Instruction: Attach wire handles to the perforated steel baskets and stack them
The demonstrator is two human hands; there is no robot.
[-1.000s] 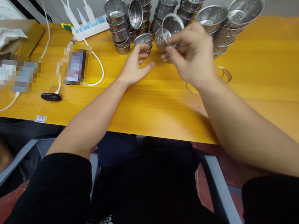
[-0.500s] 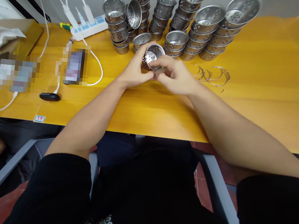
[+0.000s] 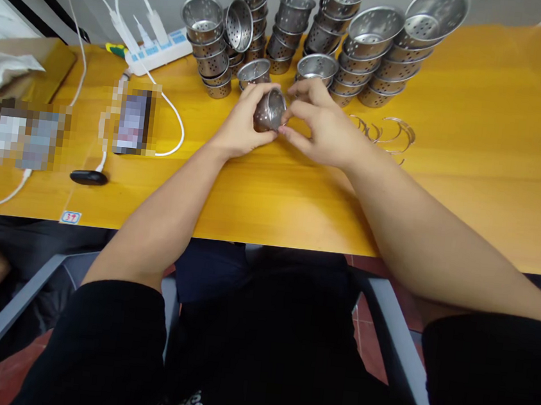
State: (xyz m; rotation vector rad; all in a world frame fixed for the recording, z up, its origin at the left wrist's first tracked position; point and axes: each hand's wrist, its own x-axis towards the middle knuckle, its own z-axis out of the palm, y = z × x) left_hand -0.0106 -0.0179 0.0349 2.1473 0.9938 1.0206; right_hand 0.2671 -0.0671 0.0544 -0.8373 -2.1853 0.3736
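A small perforated steel cup (image 3: 270, 110) is tilted on its side just above the table, its mouth turned to the right. My left hand (image 3: 242, 125) wraps round it from the left, thumb below and fingers over the top. At its right rim, the thumb and forefinger of my right hand (image 3: 324, 127) pinch close together on the edge, while another finger is lifted above. Behind the hands stand two low cups, one a single perforated cup (image 3: 255, 72), the other a short stack (image 3: 317, 69) partly hidden by my right hand.
Several tall stacks of perforated cups (image 3: 379, 59) line the wall. Thin curved metal strips (image 3: 396, 135) lie right of my right hand. To the left are a power strip (image 3: 158, 52) with white cables, a phone (image 3: 132, 122) and a black oval device (image 3: 88, 177).
The cup has turned from facing up toward me to lying tilted with its mouth to the right. My right fingers have come out of its mouth to the rim.
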